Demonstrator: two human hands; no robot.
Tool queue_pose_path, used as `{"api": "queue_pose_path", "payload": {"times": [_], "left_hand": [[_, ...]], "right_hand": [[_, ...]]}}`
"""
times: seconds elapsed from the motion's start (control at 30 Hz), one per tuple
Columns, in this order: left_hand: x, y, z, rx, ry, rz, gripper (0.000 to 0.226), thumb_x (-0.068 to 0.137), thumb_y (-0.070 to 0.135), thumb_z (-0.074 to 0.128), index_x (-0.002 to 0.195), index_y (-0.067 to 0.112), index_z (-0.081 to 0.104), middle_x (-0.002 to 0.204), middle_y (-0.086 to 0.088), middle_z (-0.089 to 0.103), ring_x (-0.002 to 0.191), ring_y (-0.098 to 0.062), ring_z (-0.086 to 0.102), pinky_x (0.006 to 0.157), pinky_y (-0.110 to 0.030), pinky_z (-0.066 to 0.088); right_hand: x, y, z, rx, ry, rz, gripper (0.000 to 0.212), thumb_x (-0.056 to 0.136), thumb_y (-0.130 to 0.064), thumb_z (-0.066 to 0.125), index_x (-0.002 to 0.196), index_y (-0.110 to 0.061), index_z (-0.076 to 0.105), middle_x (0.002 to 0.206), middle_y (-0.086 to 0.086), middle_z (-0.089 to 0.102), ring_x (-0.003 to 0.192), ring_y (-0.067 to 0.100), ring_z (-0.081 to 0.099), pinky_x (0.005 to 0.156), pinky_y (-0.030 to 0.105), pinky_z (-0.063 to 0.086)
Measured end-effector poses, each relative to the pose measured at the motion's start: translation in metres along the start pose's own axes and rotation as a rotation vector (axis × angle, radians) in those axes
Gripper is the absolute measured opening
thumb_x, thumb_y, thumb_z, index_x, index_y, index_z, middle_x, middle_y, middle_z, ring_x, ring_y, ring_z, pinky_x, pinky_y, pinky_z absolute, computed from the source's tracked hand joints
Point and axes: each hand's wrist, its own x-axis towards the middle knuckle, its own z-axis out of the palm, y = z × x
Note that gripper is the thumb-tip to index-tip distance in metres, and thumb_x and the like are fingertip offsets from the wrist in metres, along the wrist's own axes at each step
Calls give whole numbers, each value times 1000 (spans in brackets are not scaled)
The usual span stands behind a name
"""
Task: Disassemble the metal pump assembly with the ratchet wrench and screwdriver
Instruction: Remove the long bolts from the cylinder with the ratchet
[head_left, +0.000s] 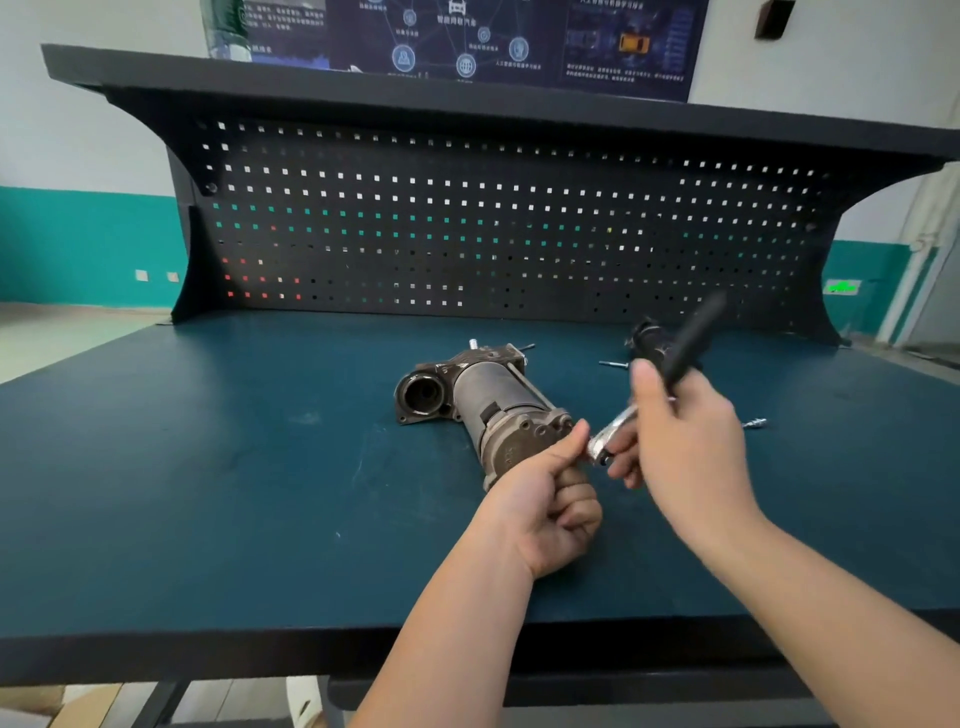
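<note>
Both forearms reach over the blue bench (208, 493); left hand (545, 499) fisted, thumb on the ratchet wrench (613, 431) head, right hand (691, 441) gripping its black handle beside the metal pump assembly (483, 400) lying mid-bench, loose bolts (754, 424) nearby

worktop (208, 467): dark teal, black front edge | pegboard (467, 223): black, perforated, upright behind it | shelf (363, 83): black, above pegboard | poster (519, 36): dark blue, on wall | wall (78, 244): white over teal band
</note>
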Motion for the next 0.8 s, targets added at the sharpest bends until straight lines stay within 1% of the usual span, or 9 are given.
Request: {"api": "queue_pose_path", "payload": {"times": [0.07,0.13,0.2,0.3,0.37,0.53,0.6,0.7,0.8], "left_hand": [[1,0,-1,56,12,15,33,82,21,66,53,15,49,39,8,29,26,-3,17,28,-14,12],[3,1,-2,69,41,26,36,88,20,61,54,16,48,37,8,33,25,-3,19,28,-13,11],[2,2,-2,54,52,27,31,82,18,65,59,15,45,43,7,32,25,-3,19,26,-14,13],[-1,3,3,-8,55,55,32,64,17,73,60,17,41,45,8,21,26,-5,16,26,-16,14],[-3,2,5,-16,39,61,33,62,16,73,58,18,40,39,9,18,26,-5,15,27,-16,13],[-4,2,5,41,32,15,37,87,18,59,52,15,49,46,8,22,26,-3,17,27,-14,13],[-6,3,4,80,42,32,50,92,16,50,42,16,48,34,8,28,24,-4,19,29,-14,11],[-8,3,5,68,26,19,42,88,17,55,47,11,52,32,7,32,23,-4,20,29,-13,11],[-8,4,8,-24,36,16,16,77,17,66,69,8,56,35,8,25,24,-4,17,27,-15,14]], "right_hand": [[-7,0,-3,-478,-121,-466,26,93,-45,49,83,-21,49,49,-1,58,42,22,58,44,26,41],[-14,6,-1,-607,-120,-612,27,91,-49,47,83,-24,50,47,-6,52,45,19,56,44,27,40],[-19,2,8,-302,-19,-316,26,92,-48,48,80,-25,49,46,0,57,40,13,56,42,26,42],[-1,-4,13,445,171,400,26,100,-33,45,79,-17,48,45,3,54,27,9,47,32,17,34],[8,-7,9,506,167,545,26,101,-28,44,81,-12,47,49,4,53,26,6,44,30,13,32],[-2,-12,0,-489,-232,-452,24,93,-46,47,83,-25,42,50,-2,55,47,20,58,43,28,45],[-9,-6,5,-653,-245,-627,23,91,-49,45,82,-29,40,53,-10,47,53,23,54,49,33,43],[-17,1,13,-296,-12,-275,26,93,-43,49,78,-23,45,49,-3,56,47,17,56,50,33,46],[-8,3,9,460,198,501,28,101,-33,42,81,-13,47,48,4,54,28,10,46,32,18,35]]}}
